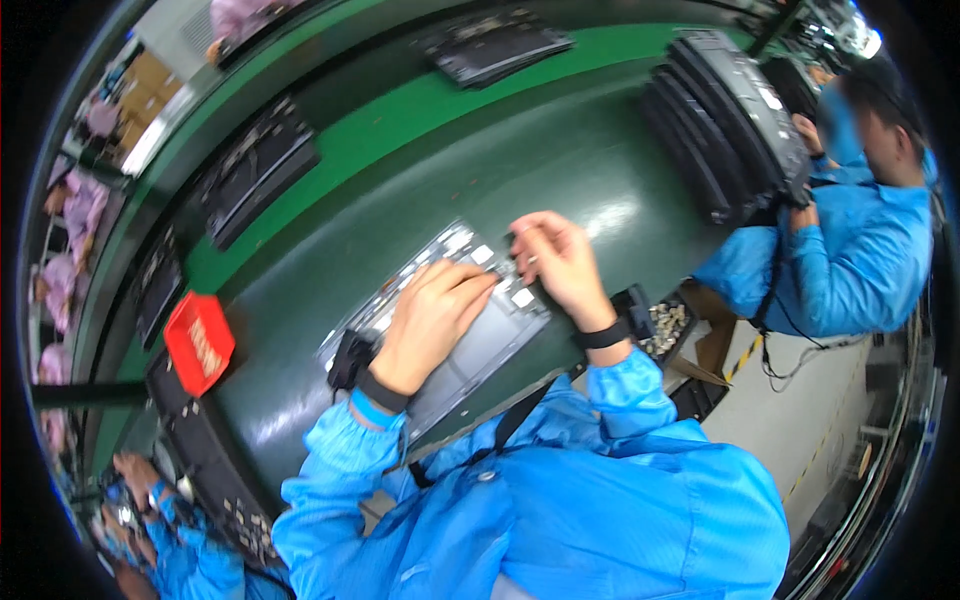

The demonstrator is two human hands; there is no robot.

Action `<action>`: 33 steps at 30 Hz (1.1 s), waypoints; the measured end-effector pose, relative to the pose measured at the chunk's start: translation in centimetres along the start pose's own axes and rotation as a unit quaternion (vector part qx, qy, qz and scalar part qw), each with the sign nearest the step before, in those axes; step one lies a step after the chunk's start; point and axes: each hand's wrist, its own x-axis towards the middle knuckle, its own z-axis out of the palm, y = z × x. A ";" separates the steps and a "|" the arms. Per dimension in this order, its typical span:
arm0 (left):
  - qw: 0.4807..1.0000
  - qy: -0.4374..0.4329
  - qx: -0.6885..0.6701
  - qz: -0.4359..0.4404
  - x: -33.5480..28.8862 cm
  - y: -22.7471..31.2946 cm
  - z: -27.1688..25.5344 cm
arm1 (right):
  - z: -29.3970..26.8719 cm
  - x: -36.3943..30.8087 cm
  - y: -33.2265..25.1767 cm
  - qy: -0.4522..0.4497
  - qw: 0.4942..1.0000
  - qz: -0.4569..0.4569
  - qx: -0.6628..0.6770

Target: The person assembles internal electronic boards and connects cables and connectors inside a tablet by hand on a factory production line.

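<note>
A thin grey laptop casing (470, 365) with small parts and white patches along its far side lies at a slant on the bench before me. My left hand (432, 308) rests flat over its middle, fingers extended toward the right end. At the far right corner of the casing, my right hand (562, 268) has its thumb and fingers drawn together. Something small and dark shows by those fingertips, but I cannot make out what it is. Both wrists wear black bands with small dark boxes.
On the green bench (350, 225), a red bin (200, 345) of small pale pieces stands left. A tray of small parts (668, 322) is by my right arm. Several laptop casings (262, 172) lie along the far strip. A co-worker (850, 240) touches a casing stack (715, 125) at right.
</note>
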 end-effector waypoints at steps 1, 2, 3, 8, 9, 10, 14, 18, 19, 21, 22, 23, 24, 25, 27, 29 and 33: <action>1.000 0.017 -0.013 0.021 0.3 -0.2 0.2 | -0.5 0.1 0.0 -0.002 1.000 -0.014 -0.013; 0.999 0.021 -0.006 0.030 0.4 -0.4 0.5 | -0.7 0.1 0.1 0.005 1.000 -0.014 -0.018; 0.999 0.027 0.002 0.039 0.5 -0.6 0.8 | -0.8 0.3 0.0 0.010 1.000 -0.018 -0.023; 1.000 0.006 -0.020 0.018 -0.3 -0.8 0.4 | -0.2 0.1 -0.1 0.003 1.000 -0.007 -0.016; 1.000 0.006 -0.020 0.017 -0.4 -0.8 0.4 | -0.2 0.1 -0.1 0.000 1.000 -0.009 -0.016; 1.000 0.007 -0.023 0.018 -0.4 -0.8 0.4 | -0.1 0.2 -0.1 0.001 1.000 -0.008 -0.016; 0.999 0.017 -0.036 0.032 -0.2 -0.9 0.5 | 0.1 0.0 -0.2 0.005 1.000 -0.008 -0.013; 0.999 0.020 -0.033 0.027 -0.2 -1.0 0.8 | 0.1 0.0 -0.3 0.004 1.000 -0.006 -0.010; 0.999 0.017 -0.031 0.024 -0.1 -1.0 0.9 | 0.0 0.0 -0.3 0.004 1.000 -0.007 -0.010; 0.999 0.014 -0.029 0.021 0.0 -1.0 1.0 | -0.1 0.0 -0.3 0.006 1.000 -0.008 -0.019; 0.999 0.012 -0.030 0.024 0.1 -1.1 1.0 | -0.1 0.0 -0.3 0.006 1.000 -0.009 -0.019; 0.999 0.010 -0.032 0.027 0.2 -1.1 0.9 | -0.1 0.0 -0.3 0.004 1.000 -0.010 -0.016; 0.999 0.010 -0.031 0.027 0.2 -1.1 0.8 | -0.1 0.0 -0.3 0.002 1.000 -0.012 -0.014; 0.999 0.005 -0.032 0.034 0.2 -1.1 0.8 | 0.0 -0.1 -0.3 0.002 1.000 -0.012 -0.014; 0.999 0.000 -0.030 0.041 0.2 -1.1 0.6 | 0.0 -0.1 -0.3 0.002 1.000 -0.012 -0.015; 0.999 0.006 -0.034 0.042 0.1 -1.1 0.7 | 0.1 -0.1 -0.3 0.001 1.000 -0.011 -0.018; 0.999 0.014 -0.024 0.029 0.3 -1.1 1.1 | -0.2 -0.2 -0.1 0.004 0.999 -0.019 -0.030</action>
